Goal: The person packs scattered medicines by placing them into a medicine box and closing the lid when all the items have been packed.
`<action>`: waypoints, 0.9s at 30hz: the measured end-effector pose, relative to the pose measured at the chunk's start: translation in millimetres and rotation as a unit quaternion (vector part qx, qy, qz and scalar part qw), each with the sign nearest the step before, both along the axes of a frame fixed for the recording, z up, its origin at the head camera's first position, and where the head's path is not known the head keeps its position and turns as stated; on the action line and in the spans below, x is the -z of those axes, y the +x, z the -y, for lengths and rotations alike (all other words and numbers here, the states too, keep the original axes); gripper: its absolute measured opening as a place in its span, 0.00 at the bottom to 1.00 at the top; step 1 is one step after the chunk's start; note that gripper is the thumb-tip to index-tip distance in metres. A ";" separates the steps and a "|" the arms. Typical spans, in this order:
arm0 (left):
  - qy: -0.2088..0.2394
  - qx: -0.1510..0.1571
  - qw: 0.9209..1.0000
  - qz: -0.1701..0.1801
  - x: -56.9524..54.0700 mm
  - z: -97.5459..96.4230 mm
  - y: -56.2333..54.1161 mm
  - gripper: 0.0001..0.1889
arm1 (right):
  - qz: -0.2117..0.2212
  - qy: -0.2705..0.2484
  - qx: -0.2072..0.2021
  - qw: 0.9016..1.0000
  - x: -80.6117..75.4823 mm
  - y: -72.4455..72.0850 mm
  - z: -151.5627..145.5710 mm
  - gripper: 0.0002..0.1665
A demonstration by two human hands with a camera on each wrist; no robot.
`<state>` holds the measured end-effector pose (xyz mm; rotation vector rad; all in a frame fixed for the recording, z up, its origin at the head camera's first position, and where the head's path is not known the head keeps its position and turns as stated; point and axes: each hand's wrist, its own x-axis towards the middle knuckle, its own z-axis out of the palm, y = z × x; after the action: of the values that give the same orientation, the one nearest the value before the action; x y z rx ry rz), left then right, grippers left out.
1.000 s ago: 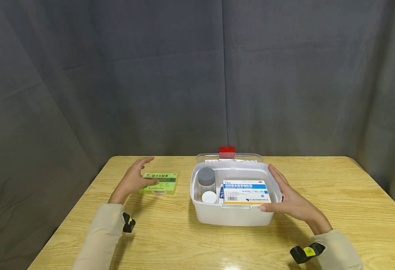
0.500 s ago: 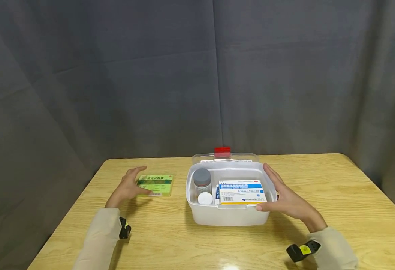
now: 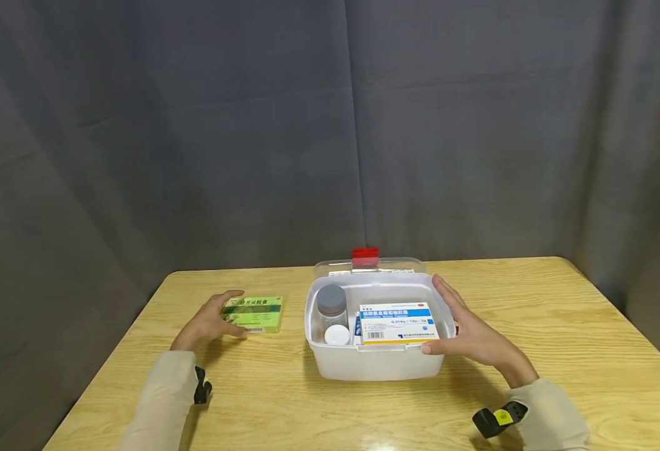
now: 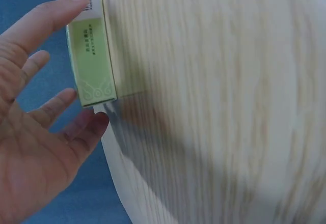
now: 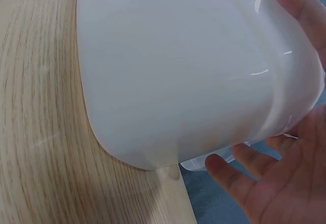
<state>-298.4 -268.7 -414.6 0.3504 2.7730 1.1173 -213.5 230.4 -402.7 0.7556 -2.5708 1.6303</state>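
Observation:
A green medicine box (image 3: 253, 314) lies flat on the table at the left. My left hand (image 3: 208, 322) reaches around its left end, thumb along the near side and forefinger at the far side. In the left wrist view, the thumb (image 4: 48, 18) overlaps the barcode side, while the other fingers are spread below the box's end. My right hand (image 3: 479, 335) holds the right end of a white plastic storage box (image 3: 375, 366), thumb at the front rim and fingers along the right side. Inside stand a grey-capped bottle (image 3: 332, 302), a white-capped bottle (image 3: 337, 335) and a blue-and-white medicine box (image 3: 397, 322).
The storage box's clear lid (image 3: 397, 265) with a red latch (image 3: 366, 255) hangs open behind it. A wooden table (image 3: 251, 401) carries everything, with a dark grey curtain (image 3: 251, 138) behind. Bare tabletop separates the green box from the storage box.
My left hand has come lower and closer around the green box. The right hand has stayed at the storage box. The whole head view has shifted slightly.

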 end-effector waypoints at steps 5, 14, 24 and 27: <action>-0.002 0.003 1.000 -0.009 2.4 3.7 1.9 0.50 | 0.003 -0.004 -0.004 1.000 0.0 -1.2 1.9 0.72; -0.008 0.005 1.000 -0.015 3.5 4.7 2.6 0.45 | 0.008 -0.005 -0.004 1.000 -0.5 -2.4 1.6 0.72; 0.005 0.013 1.000 -0.019 7.5 5.9 -2.4 0.43 | 0.004 -0.008 -0.003 1.000 2.0 -3.1 -2.2 0.72; 0.005 0.013 1.000 -0.021 9.2 5.0 -2.8 0.43 | 0.008 -0.011 -0.004 1.000 3.2 -1.5 -2.0 0.72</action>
<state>-301.1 -273.7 -423.8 0.4149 2.7922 1.1309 -215.0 232.4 -405.8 0.7554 -2.5599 1.6713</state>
